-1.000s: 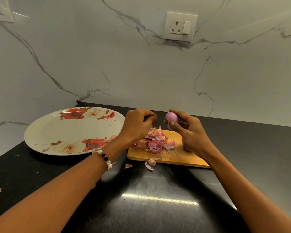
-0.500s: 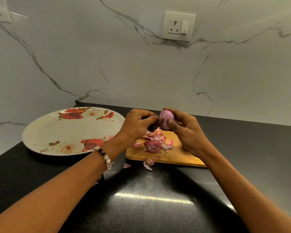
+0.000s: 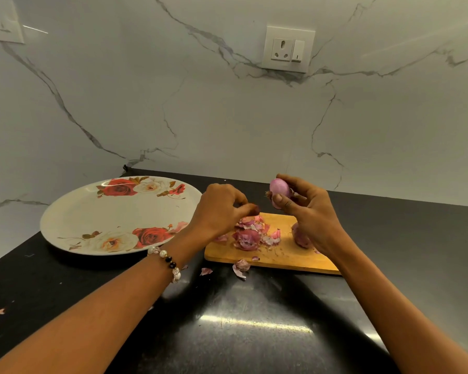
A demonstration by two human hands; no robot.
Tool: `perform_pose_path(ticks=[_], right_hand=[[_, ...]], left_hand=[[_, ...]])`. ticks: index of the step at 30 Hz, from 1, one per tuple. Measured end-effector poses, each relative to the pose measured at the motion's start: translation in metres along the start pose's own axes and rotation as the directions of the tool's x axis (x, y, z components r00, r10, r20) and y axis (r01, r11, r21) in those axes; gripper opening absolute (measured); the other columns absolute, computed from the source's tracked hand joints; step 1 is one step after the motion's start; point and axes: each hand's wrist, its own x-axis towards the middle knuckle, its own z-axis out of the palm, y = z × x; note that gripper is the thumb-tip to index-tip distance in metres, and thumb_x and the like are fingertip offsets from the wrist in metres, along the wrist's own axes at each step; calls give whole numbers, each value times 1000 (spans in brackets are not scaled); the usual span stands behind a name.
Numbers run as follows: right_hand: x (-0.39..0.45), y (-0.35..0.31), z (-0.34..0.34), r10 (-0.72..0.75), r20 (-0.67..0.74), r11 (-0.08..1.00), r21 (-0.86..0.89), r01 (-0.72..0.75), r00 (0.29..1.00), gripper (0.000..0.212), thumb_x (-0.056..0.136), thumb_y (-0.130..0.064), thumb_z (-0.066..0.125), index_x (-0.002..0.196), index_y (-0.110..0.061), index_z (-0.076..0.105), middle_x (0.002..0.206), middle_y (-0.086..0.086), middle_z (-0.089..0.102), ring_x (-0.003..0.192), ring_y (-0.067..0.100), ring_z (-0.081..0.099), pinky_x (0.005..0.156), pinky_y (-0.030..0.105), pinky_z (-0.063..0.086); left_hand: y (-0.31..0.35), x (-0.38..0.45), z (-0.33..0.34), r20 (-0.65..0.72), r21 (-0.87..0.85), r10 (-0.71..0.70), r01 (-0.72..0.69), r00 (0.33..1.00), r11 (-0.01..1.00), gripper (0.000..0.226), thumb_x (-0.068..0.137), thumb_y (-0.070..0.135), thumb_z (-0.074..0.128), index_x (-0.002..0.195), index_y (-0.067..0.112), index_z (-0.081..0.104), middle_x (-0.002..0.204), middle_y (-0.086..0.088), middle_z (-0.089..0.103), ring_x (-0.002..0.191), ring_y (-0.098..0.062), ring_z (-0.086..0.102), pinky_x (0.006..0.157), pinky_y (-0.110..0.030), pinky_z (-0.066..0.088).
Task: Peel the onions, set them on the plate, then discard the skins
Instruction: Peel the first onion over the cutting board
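So my right hand [image 3: 307, 209] pinches the onion [image 3: 279, 189] above the cutting board's [image 3: 281, 261] back edge; my left hand [image 3: 222, 209] pinches what looks like a skin scrap. Peeled, it's probably light, firm and slick, so I'd grip its ends.

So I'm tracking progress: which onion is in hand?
The peeled onion held up by the right hand; the other onion lies on the board.
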Motion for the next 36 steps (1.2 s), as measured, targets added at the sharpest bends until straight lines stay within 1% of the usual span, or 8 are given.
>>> perform_pose_path(ticks=[2,5,9,15,20,26,31,36], right_hand=[[1,0,-3,-15,-14,999,-37,15,1000,57,72,-26,72,127,-19,59,121,6,65,107,20,65,91,30,56],[2,0,-5,-40,-8,996,-80,39,999,57,75,-17,75,130,-14,59,121,4,64,106,18,65,89,25,55],[2,1,-6,-69,13,985,-156,70,998,58,76,-10,77,131,-12,58,121,1,62,105,12,64,84,16,53],[2,0,-8,-100,24,975,-195,103,995,63,71,-18,78,130,-13,58,121,1,63,107,13,64,86,16,53],[-2,2,-7,-105,19,962,-251,107,994,64,69,-25,80,128,-15,60,121,3,64,108,18,64,90,26,56],[-8,0,-3,-106,16,903,-418,103,994,62,71,-18,85,128,-13,62,121,6,65,109,21,62,90,33,56],[-19,-14,6,110,-102,982,-141,-124,989,55,76,-16,80,128,-15,60,121,8,62,106,23,64,88,32,58],[-14,-41,48,212,-15,977,8,-212,977,51,80,-10,77,128,-10,60,116,9,63,99,23,67,82,32,60]], left_hand=[[0,0,-1,10,-35,19,-18,1000,999,17,82,22,74,98,15,76,97,0,73,75,-3,56,71,-5,39],[0,0,1,-14,-68,15,-16,1000,998,18,82,20,75,99,15,76,97,-2,74,80,-8,64,82,-24,55],[-2,-1,2,-64,5,-31,32,997,999,28,82,42,70,79,14,77,72,-1,71,63,-11,63,65,-26,55],[0,-1,2,41,-104,-24,28,999,994,19,79,17,77,98,17,75,96,1,71,73,-4,61,66,-8,48],[1,-4,2,-10,-101,-84,82,996,991,26,81,39,72,79,14,77,71,-1,71,64,-11,65,67,-28,57],[13,-14,-1,129,-79,-36,46,991,996,32,76,21,79,107,20,73,112,0,67,99,-11,58,87,-24,45],[8,-26,-30,96,-371,-176,199,980,907,34,91,25,63,124,16,63,113,-1,69,104,-12,64,89,-22,51],[-24,-38,-82,-155,-444,-411,308,898,841,21,88,28,67,101,14,75,96,2,72,91,-11,63,84,-30,52]])
